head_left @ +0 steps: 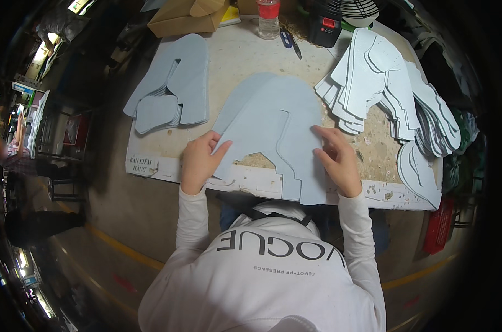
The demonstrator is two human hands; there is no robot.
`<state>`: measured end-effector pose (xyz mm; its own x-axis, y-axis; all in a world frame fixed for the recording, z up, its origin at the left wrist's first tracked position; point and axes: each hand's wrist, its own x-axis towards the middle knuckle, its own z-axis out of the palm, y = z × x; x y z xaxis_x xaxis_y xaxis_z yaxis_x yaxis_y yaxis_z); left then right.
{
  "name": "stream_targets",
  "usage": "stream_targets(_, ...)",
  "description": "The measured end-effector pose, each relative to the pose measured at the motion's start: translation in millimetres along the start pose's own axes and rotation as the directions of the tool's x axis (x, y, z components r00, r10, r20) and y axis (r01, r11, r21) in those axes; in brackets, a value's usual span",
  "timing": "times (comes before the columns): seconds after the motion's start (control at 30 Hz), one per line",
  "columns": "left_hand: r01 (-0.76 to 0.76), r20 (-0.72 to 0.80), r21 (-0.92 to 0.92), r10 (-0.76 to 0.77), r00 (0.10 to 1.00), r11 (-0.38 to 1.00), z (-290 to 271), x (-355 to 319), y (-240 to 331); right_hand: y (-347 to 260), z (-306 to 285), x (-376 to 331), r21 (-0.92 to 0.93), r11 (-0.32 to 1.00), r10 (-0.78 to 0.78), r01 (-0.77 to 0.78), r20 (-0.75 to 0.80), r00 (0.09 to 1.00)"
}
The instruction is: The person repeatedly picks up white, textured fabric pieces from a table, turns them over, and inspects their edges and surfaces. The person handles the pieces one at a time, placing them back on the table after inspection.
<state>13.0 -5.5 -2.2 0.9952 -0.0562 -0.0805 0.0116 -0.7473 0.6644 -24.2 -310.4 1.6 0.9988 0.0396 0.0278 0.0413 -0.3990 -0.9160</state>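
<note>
A flat, arch-shaped light grey cut piece (262, 130) lies in front of me at the table's near edge, with a second layer's edge showing along its right leg. My left hand (200, 161) is at its left side, the thumb on top and the bent fingers close by, gripping the edge. My right hand (338, 160) rests beside the right edge, its fingers curved and spread apart, with the fingertips touching the edge. A stack of similar grey pieces (190, 72) lies to the left of the arch. White pieces with dark edges (367, 77) are fanned out on the right.
At the back of the worn table (234, 58) stand a cardboard box (187, 19), a clear bottle with a red band (268, 22), a small cutter and pen (292, 44), and a black fan unit (325, 27). More pieces (420, 174) overhang the right edge.
</note>
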Motion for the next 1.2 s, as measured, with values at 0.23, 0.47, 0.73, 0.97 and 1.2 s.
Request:
stream_targets(0.23,-0.024,-0.197,-0.082,0.007,0.980,0.996,-19.9,-10.2,-22.3,0.4,36.8,29.1,-0.018,0.990,-0.143,0.143,0.002,0.990)
stream_targets(0.47,-0.125,-0.227,0.058,0.135,0.964,0.990,-12.1,-14.2,-28.8,-3.6,34.9,14.5,-0.047,0.996,-0.080,0.078,-0.052,0.995)
stream_targets(0.73,0.016,-0.153,-0.309,-0.066,0.986,0.951,-11.9,-29.1,-19.8,-24.3,42.5,-10.7,0.433,0.901,0.104,-0.042,-0.120,0.987)
stream_targets(0.97,-0.333,-0.180,-0.090,0.313,0.932,0.939,-23.2,-28.5,-3.6,-25.4,36.4,8.1,-0.071,0.997,-0.030,0.041,0.148,0.989)
stream_targets(1.2,-0.419,-0.179,0.068,0.424,0.888,0.906,-89.8,-23.0,29.1,-99.0,14.5,43.6,-0.136,0.931,-0.302,0.340,0.238,0.923)
